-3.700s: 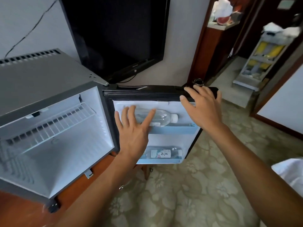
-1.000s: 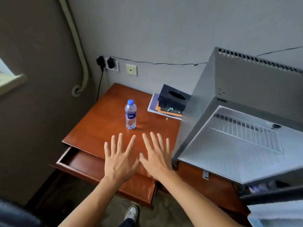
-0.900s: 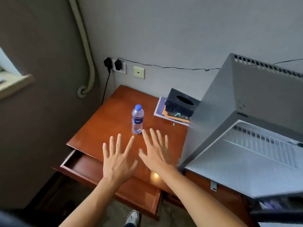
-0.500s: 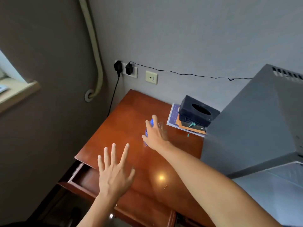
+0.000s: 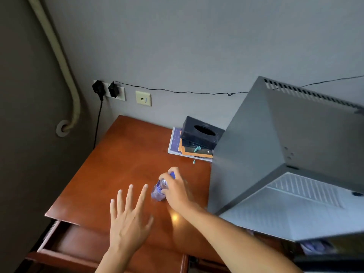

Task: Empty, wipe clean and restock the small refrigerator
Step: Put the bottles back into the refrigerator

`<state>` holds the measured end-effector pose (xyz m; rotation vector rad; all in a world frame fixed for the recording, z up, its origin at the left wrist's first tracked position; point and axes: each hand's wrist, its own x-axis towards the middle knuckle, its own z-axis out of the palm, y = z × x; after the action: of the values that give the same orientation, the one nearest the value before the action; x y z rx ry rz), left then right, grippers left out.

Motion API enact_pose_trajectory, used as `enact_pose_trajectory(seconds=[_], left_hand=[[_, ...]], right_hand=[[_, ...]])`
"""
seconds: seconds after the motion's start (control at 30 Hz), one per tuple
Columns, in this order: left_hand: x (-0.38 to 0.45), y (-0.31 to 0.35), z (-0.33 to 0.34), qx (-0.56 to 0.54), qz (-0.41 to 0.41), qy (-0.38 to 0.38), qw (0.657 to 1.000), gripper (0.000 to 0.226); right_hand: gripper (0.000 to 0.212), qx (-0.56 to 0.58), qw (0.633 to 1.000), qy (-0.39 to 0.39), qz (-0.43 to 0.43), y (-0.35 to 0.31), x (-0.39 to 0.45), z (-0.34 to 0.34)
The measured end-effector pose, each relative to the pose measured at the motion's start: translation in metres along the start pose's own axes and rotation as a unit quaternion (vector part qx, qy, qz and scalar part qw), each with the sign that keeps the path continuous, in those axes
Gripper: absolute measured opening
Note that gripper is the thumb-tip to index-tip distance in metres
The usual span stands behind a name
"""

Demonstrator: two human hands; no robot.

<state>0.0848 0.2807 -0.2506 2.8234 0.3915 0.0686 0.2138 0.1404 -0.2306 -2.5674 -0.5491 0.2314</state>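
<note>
A small clear water bottle (image 5: pixel 158 191) with a blue cap and blue label stands on the red-brown wooden desk (image 5: pixel 122 168). My right hand (image 5: pixel 177 192) grips it near the neck, fingers curled over the cap. My left hand (image 5: pixel 129 219) hovers over the desk's front edge with its fingers spread and holds nothing. The grey mini refrigerator (image 5: pixel 285 154) sits on the desk to the right, its white interior with a wire shelf (image 5: pixel 307 192) showing. Its door is out of view.
A black tissue box (image 5: pixel 201 134) sits on a stack of booklets against the wall beside the fridge. The desk's drawer (image 5: pixel 78 243) is pulled open at the front left. Wall sockets with black plugs (image 5: pixel 108 90) and a beige pipe (image 5: pixel 59 56) are at the left.
My right hand reached forward and closed round the water bottle, which now stands nearer the front edge. My left hand stayed spread over the drawer edge. The view swung left from the fridge door.
</note>
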Motion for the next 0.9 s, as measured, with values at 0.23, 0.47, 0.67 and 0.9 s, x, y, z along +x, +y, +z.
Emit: enact_pose_trajectory(seconds=[0.23, 0.47, 0.67, 0.9], left_hand=[[-0.035, 0.076, 0.025, 0.007, 0.082, -0.002, 0.997, 0.08], [-0.09, 0.168, 0.05, -0.12, 0.072, -0.073, 0.987, 0.098], [-0.143, 0.256, 0.037, -0.237, 0.054, -0.052, 0.969, 0.073], [-0.162, 0.313, 0.034, -0.165, 0.142, 0.028, 0.976, 0.061]], right_hand=[[0.042, 0.073, 0.996, 0.046, 0.009, 0.052, -0.108, -0.041], [0.045, 0.215, 0.974, 0.065, 0.023, 0.109, -0.22, -0.12], [0.065, 0.302, 0.942, 0.134, 0.054, 0.169, -0.294, -0.165], [0.069, 0.567, 0.793, 0.13, 0.183, 0.205, -0.341, -0.178]])
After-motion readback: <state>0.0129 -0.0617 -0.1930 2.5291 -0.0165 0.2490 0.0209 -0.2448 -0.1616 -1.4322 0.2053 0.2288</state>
